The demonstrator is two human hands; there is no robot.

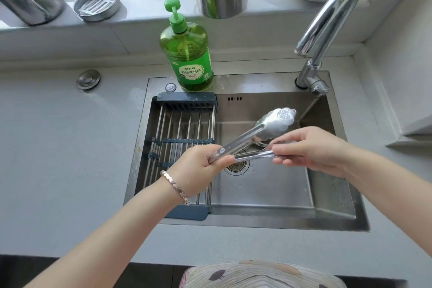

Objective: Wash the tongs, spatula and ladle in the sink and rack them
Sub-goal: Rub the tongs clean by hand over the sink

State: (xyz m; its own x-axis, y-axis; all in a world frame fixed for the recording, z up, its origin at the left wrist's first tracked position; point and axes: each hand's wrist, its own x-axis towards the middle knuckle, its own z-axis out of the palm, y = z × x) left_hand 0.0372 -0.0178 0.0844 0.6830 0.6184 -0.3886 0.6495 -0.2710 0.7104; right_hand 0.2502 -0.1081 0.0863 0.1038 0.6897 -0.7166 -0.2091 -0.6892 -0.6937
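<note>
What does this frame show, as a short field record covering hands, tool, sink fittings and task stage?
left hand: grips the hinge end of the tongs
right hand: pinches the tongs' lower arm
tongs: arms spread, held above the sink
rack: set across the sink's left side
tap: no stream visible
soap bottle: upright on the sink's back ledge
spatula, ladle: not in view
stage: tongs in hand, not yet racked

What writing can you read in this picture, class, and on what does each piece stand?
"柠檬洗洁精": on the label of the green soap bottle.
The brand line above it and the small print below: too blurred to read.
Nothing else bears legible text.
</note>
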